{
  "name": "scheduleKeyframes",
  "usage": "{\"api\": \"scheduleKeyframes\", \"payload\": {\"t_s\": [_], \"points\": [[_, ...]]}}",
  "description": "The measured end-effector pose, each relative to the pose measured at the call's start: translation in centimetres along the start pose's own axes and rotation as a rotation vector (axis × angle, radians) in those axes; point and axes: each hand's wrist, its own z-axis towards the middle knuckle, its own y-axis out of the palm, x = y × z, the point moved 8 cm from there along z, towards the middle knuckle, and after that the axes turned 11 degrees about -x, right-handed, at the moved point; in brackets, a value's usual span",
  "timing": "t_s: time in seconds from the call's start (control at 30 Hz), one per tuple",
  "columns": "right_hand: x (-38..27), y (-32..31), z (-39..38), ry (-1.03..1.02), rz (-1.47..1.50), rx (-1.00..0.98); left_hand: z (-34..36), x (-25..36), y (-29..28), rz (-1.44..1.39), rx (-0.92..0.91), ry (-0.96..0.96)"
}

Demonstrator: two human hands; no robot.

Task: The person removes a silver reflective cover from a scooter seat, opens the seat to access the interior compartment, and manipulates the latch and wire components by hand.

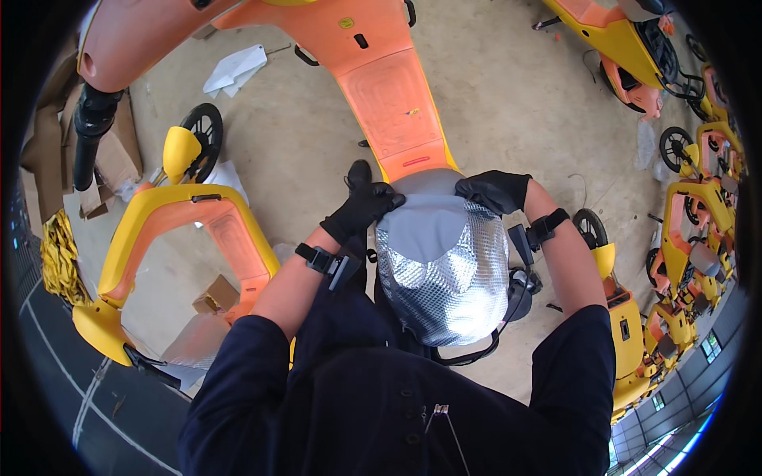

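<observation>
A silver, quilted foil-like seat cover point(472, 293) with a smooth grey panel lies over the seat of an orange and yellow scooter point(393, 103). A strip of the grey seat point(429, 183) shows at the front, beyond the cover's edge. My left hand point(359, 210), in a black glove, is closed with its fingertips on the cover's front left edge. At the front right edge, my gloved right hand point(496, 191) has its fingers curled over the cover. The fabric between both hands looks drawn across the seat. The cover hides most of the seat.
Another scooter point(163, 206) stands at my left, with a small cardboard box point(216, 295) beside it. Rows of scooters point(686, 214) line the right side. Flattened cardboard point(115, 151), yellow material point(63, 258) and a white sheet point(236, 68) lie on the left part of the floor.
</observation>
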Motion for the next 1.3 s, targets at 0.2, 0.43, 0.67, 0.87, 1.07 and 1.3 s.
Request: {"api": "scheduleKeyframes", "payload": {"t_s": [0.2,0.43,0.67,0.87,1.07,1.3], "points": [[-0.6,1.1,-0.3,-0.416,-0.618,-0.129,0.3,0.3,0.6,0.056,0.006,0.054],[-0.8,-0.2,-1.6,-0.152,-0.154,0.297,0.6,-0.3,0.4,0.038,-0.031,0.068],[1.7,-0.3,-0.2,-0.261,0.07,0.262,0.3,1.2,1.3,0.155,-0.119,0.132],[-0.1,-0.9,0.1,-0.383,0.159,0.405,0.5,0.7,1.0,0.145,-0.102,0.033],[-1.2,-1.0,0.8,-0.055,-0.366,0.625,1.6,-1.0,-0.3,0.381,0.192,0.244],[0.0,-3.5,1.4,-0.076,-0.346,0.921,5.5,-3.5,-1.5,1.144,0.38,0.33]]}}
